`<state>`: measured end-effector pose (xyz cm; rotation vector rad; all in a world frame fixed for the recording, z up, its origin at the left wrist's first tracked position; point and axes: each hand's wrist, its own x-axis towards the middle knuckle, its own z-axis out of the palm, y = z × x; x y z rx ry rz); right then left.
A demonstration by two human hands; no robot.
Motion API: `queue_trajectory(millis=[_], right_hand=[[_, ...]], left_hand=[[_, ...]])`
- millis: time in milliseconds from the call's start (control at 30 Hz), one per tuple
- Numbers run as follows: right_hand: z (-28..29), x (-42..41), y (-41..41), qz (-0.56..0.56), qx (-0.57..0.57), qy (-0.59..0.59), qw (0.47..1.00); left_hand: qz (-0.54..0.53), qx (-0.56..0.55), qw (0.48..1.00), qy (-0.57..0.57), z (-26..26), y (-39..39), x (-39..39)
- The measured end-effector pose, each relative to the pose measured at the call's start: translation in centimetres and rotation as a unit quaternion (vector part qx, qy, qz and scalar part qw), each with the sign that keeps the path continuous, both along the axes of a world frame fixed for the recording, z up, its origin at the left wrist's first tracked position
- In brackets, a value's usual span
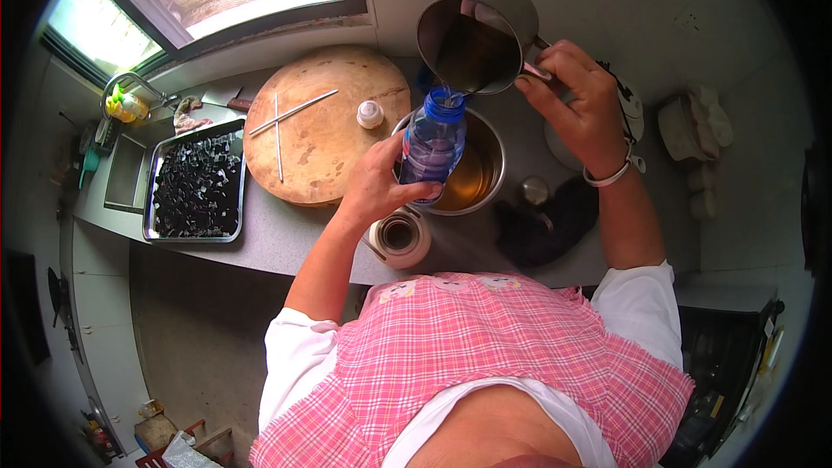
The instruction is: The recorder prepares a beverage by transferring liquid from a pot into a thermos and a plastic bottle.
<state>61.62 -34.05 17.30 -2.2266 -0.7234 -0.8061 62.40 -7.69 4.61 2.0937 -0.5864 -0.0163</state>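
Note:
My left hand (383, 179) grips a blue plastic bottle (432, 143) with an uncapped neck. In my right hand (582, 104) is the handle of a metal cup (513, 10), tilted above the bottle. A thin stream of liquid runs from the cup's rim into the bottle's mouth. Directly beneath the bottle stands a steel pot (499, 143) holding amber liquid (474, 175), partly covered by the bottle. A wide-mouthed vacuum flask (416, 250), its top uncovered, is close to my left wrist.
A round wooden chopping board (312, 162) carries two crossed metal chopsticks (292, 112) and a small white cap (370, 114). Left of it lie a tray (149, 208) of dark cut pieces and a cleaver (224, 99). A dark cloth (552, 227) and round metal lid (533, 190) sit right of the pot.

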Motion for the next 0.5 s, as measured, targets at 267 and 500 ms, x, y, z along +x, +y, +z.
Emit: queue_trajectory(millis=[267,500], right_hand=[[0.25,-0.17,0.18,0.003,-0.011,-0.004,1.0],[0.44,-0.28,0.32,0.005,-0.015,-0.011,1.0]], left_hand=[[0.0,0.003,1.0,-0.007,-0.15,0.06,0.09],[-0.003,0.001,1.0,-0.023,-0.45,0.15,0.16]])
